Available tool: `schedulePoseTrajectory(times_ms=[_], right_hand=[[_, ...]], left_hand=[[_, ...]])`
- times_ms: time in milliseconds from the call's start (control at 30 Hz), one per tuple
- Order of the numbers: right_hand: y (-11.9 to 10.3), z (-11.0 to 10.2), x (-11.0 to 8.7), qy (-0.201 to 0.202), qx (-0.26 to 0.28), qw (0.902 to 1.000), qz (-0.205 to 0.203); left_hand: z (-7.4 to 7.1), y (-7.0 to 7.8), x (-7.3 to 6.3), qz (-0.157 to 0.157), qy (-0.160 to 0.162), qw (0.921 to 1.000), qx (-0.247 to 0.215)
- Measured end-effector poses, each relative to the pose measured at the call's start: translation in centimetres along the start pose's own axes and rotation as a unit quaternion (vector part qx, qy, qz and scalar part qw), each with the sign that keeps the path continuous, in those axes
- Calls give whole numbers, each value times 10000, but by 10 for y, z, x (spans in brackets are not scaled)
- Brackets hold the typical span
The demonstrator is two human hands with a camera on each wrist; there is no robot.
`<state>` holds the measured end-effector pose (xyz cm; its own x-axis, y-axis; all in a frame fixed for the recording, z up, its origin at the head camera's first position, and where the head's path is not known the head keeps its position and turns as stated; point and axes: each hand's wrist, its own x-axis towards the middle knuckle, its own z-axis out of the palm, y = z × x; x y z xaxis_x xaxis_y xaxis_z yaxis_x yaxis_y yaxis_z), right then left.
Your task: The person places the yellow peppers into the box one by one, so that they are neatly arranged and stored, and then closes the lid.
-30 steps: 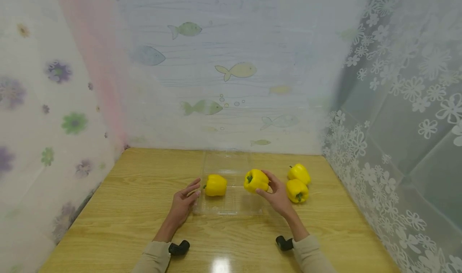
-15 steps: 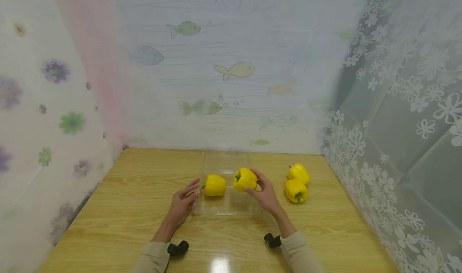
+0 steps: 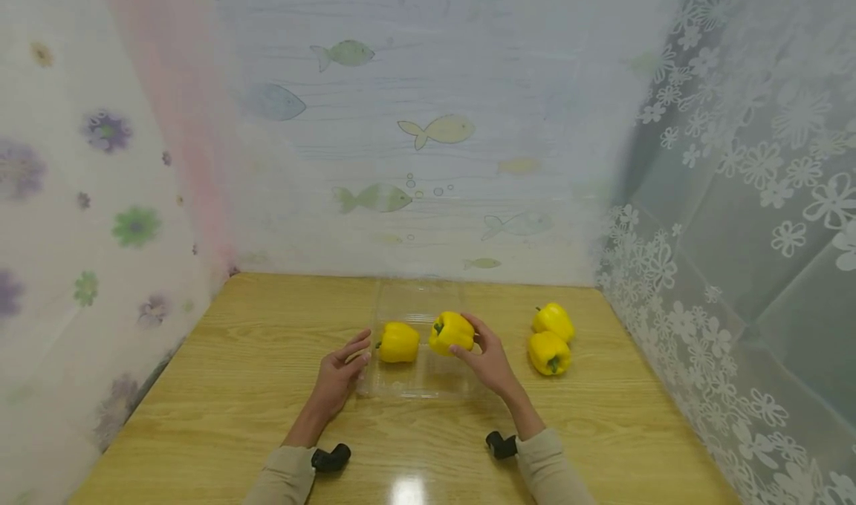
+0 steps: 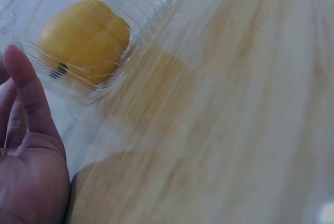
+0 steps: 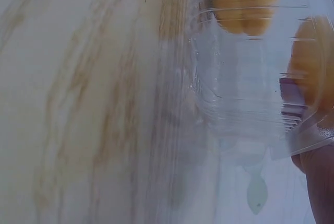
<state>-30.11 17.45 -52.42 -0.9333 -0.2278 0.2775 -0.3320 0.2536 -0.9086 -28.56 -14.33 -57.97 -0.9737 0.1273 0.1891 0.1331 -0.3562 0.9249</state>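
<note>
A clear plastic clamshell box (image 3: 428,392) lies unfolded on the table, its lid (image 3: 420,293) toward the wall. One yellow bell pepper (image 3: 399,343) lies on its side in the left part of the base, stem to the left. My right hand (image 3: 493,360) grips a second yellow bell pepper (image 3: 449,333) over the right part; in the right wrist view this held pepper (image 5: 313,67) shows through the box wall. Whether it touches the base I cannot tell. Beside the box's left edge, my left hand (image 3: 339,377) keeps its fingers (image 4: 31,96) fairly straight and holds nothing.
Two more yellow bell peppers, a rear one (image 3: 555,321) and a front one (image 3: 550,353), lie together on the wooden table (image 3: 267,341) right of the box. Patterned curtains (image 3: 428,193) enclose the back and sides. Black wrist devices (image 3: 331,458) sit at both cuffs.
My right hand has carried its bell pepper leftward, closer to the one in the box; over the last half second it has barely moved. The left hand stays in place.
</note>
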Motion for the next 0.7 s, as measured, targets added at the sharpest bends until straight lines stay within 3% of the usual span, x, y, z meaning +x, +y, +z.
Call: schedulePoseTrajectory(times_ms=[333, 700], right_hand=[[1, -3, -1, -129, 14, 9998, 149], [1, -1, -1, 61, 6, 9999, 79]], left_hand=[[1, 0, -1, 69, -75, 9999, -10], [0, -2, 0, 82, -40, 9999, 75]])
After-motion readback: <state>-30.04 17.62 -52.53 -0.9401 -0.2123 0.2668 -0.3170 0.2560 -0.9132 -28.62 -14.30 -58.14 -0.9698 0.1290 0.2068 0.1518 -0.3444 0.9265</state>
